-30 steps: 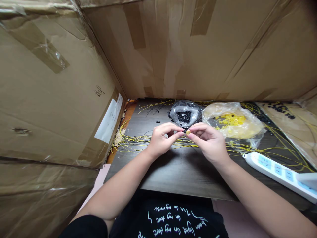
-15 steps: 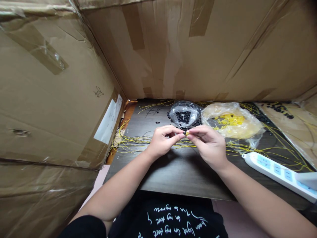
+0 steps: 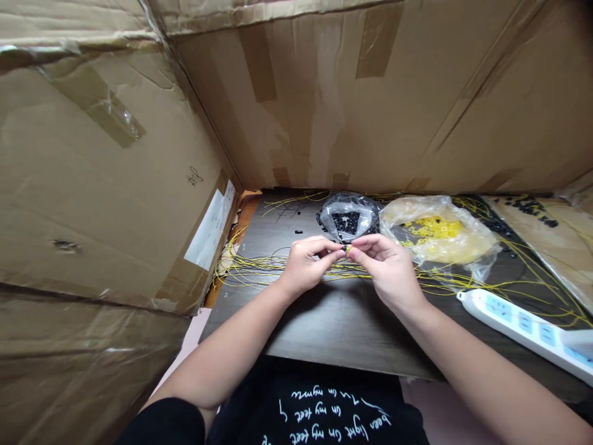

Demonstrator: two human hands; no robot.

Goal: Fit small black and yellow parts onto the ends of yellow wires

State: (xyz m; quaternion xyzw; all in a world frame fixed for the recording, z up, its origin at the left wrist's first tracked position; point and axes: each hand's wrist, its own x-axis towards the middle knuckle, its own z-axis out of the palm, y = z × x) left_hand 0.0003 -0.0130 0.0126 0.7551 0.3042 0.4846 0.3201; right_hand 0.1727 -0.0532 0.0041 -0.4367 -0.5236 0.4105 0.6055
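My left hand (image 3: 308, 264) pinches a small black plastic connector piece (image 3: 344, 247) between thumb and fingers. My right hand (image 3: 386, 269) closes its thumb and fingertips on a small yellow plastic piece (image 3: 349, 248), pressed against the black one. Both pieces are mostly covered by my fingertips, so how far they are joined cannot be made out. Beneath and behind the hands, a bundle of thin yellow and black wires (image 3: 259, 267) runs across the dark table (image 3: 319, 321).
Behind my hands lie a clear bag of small black parts (image 3: 348, 221) and a bag of yellow parts (image 3: 433, 228). A white power strip (image 3: 519, 324) sits at right. Cardboard walls (image 3: 315, 111) enclose the back and left. More black parts (image 3: 532, 209) lie far right.
The view has shifted slightly, so everything sits a little lower and to the right. My right fingers have altered their grip on the yellow piece; both hands stay together.
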